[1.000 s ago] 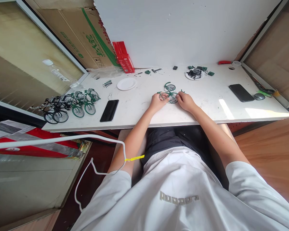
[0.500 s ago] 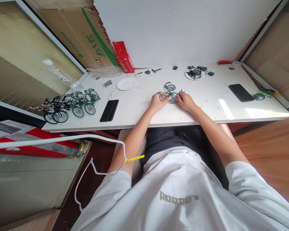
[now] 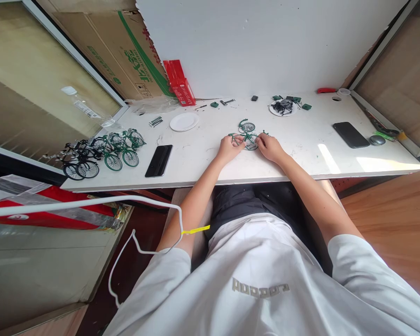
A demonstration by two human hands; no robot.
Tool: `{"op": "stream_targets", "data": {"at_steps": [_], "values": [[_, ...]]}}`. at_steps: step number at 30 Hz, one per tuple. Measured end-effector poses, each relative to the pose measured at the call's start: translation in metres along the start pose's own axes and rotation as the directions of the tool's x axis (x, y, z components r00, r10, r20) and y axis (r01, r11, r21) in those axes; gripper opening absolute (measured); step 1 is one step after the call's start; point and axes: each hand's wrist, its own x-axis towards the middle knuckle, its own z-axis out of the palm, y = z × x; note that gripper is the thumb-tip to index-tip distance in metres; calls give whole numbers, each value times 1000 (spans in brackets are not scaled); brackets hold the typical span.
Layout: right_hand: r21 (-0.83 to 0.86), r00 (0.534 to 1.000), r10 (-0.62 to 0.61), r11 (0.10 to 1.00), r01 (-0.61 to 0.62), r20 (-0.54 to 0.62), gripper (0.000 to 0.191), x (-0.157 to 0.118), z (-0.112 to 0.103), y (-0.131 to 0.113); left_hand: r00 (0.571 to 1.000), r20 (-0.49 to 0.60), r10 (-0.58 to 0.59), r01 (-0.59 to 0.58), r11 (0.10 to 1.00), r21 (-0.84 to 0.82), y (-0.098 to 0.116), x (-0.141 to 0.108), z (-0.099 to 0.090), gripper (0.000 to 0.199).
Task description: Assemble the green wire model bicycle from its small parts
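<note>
A green model bicycle [image 3: 251, 142] is held low over the white table, its spoked wheel between my two hands. My left hand [image 3: 230, 148] is closed on the frame end at the left. On the other side, my right hand [image 3: 269, 147] pinches the bicycle's edge near the wheel; its fingertips hide the exact part. Just beyond them lies a loose green-and-black wheel with a curved mudguard [image 3: 247, 126]. A small green piece pokes out above the right fingers, too small to name.
Several finished black and green model bicycles [image 3: 114, 161] stand at the left. Two phones, one left [image 3: 158, 161] and one right [image 3: 351, 135], lie on the table. A white plate [image 3: 184, 122], a plate of black parts [image 3: 283, 108] and a red box [image 3: 180, 86] sit farther back.
</note>
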Motion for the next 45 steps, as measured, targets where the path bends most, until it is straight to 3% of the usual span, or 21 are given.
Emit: {"op": "stream_targets", "data": {"at_steps": [45], "values": [[-15,1000,14,1000,-14,10,28,0,0,0,1000,9,-8,8,1000,-11,-1,0,0,25]]}}
